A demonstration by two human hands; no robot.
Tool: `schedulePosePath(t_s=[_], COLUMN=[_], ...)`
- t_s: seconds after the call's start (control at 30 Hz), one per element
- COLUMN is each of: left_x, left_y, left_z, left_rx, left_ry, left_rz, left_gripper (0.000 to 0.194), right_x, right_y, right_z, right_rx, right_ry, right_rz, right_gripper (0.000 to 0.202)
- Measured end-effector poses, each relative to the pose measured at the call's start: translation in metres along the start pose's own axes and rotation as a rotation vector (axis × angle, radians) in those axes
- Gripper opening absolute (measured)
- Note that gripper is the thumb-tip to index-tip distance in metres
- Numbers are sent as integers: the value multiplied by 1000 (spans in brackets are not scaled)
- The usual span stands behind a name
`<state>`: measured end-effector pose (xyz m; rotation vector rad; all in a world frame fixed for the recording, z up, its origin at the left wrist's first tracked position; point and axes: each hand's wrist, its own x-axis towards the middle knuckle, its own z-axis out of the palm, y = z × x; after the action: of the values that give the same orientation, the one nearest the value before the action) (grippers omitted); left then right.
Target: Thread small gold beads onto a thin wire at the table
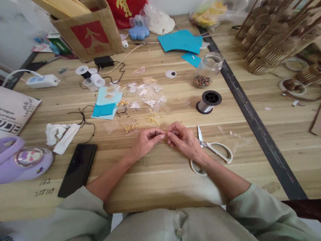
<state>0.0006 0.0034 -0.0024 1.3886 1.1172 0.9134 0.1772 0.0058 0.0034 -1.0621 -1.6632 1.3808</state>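
My left hand (148,141) and my right hand (183,138) meet fingertip to fingertip above the wooden table. Both are closed in a pinch around small gold beads (163,139) that show only partly between the fingers. A thin clear thread (142,163) hangs below my left hand. Under my right wrist lie white-handled scissors (217,150), their blades pointing away from me. Just beyond my hands are loose gold beads (151,117) and another pile of gold beads (130,128). A spool of fine wire or thread (206,105) stands past my right hand.
A black phone (77,169) and white tissue (66,138) lie left. Small bags of silver pieces (151,103) and blue paper (104,109) are ahead. A glass jar (208,68) stands behind the spool. At far right are bamboo pieces (267,43); a paper bag (108,36) stands far left.
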Motion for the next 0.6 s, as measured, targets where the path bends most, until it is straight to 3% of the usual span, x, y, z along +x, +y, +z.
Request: schedulePosePath(t_s=[0.4, 0.6], left_x=[0, -1], left_y=[0, 1], left_z=[-1, -2], left_rx=[26, 28], left_ry=[16, 49], left_rz=[20, 26], left_gripper=[21, 19], right_x=[-1, -1], right_y=[-3, -5], right_z=[0, -3], right_rx=[25, -93], right_ry=[-11, 39], right_rz=[27, -18], right_gripper=[22, 19])
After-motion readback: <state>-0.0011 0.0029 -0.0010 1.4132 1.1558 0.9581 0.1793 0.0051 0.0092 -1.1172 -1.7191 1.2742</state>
